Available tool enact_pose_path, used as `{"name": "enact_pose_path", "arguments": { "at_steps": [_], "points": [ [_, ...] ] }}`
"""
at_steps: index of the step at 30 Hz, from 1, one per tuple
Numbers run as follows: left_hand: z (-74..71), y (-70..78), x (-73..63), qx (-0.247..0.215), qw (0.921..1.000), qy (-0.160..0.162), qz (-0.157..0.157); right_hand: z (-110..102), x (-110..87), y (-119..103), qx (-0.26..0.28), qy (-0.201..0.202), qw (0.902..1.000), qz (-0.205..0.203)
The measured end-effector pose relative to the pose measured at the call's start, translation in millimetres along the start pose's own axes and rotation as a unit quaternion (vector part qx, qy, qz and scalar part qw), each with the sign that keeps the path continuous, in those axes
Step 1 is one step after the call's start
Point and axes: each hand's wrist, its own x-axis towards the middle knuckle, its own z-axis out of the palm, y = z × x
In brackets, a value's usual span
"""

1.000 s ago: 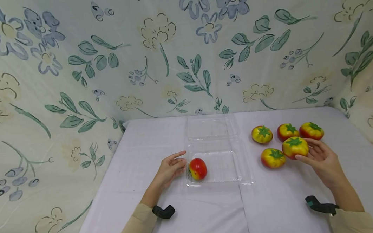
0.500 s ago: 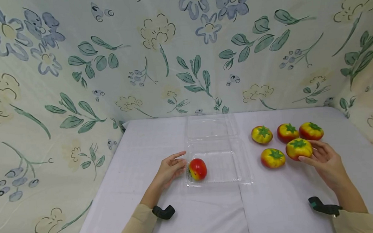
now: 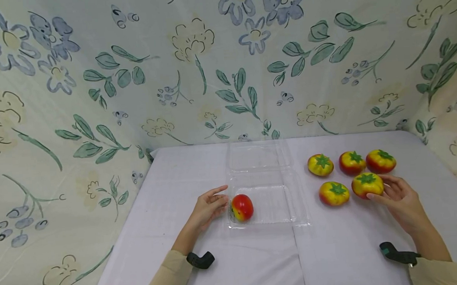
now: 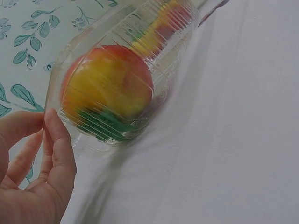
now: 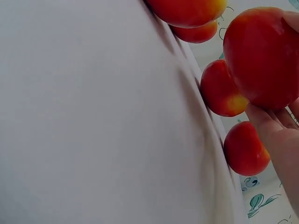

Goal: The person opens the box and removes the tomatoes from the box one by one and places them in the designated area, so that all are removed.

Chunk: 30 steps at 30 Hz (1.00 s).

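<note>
My left hand (image 3: 208,208) pinches the left rim of a clear plastic clamshell box (image 3: 270,205), whose lid lies folded back behind it. Inside the box, at its left end, one red and yellow tomato (image 3: 242,207) rests on its side, its green top pointing left. On the right, my right hand (image 3: 404,204) grips another tomato (image 3: 367,186) between thumb and fingers, green star-shaped top upward. In the right wrist view this gripped tomato (image 5: 261,58) shows its red underside, close over the cloth. Just left of it sits a loose tomato (image 3: 333,194).
Three more tomatoes stand in a back row: a left one (image 3: 320,165), a middle one (image 3: 352,162) and a right one (image 3: 381,160). A white cloth (image 3: 176,175) covers the table, with a floral curtain (image 3: 224,65) behind it.
My right hand has moved to the right and slightly nearer to me, lowering the gripped tomato beside the loose front one. The left hand and the box have stayed in place.
</note>
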Motion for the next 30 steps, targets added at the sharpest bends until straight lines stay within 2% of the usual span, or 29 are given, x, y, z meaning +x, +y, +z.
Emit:
{"name": "enact_pose_path", "arguments": {
  "at_steps": [7, 16, 23, 30],
  "points": [
    [-0.6, -0.8, -0.3, -0.001, 1.0, -0.002, 0.001, -4.9, 0.0, 5.7, 0.012, -0.006, 0.9999, 0.008],
    [0.2, 0.7, -0.9, -0.001, 1.0, -0.003, 0.003, -13.2, 2.2, 15.6, -0.015, -0.001, 0.9996, 0.022],
    [0.5, 0.6, -1.4, -0.002, 0.9999, -0.008, 0.01, -17.4, 2.4, 20.2, -0.002, -0.017, 0.9994, 0.029],
    [-0.1, -0.5, -1.3, -0.006, 1.0, -0.003, 0.006, -19.9, 3.0, 23.1, -0.022, -0.006, 0.9985, 0.05]
  ]
}}
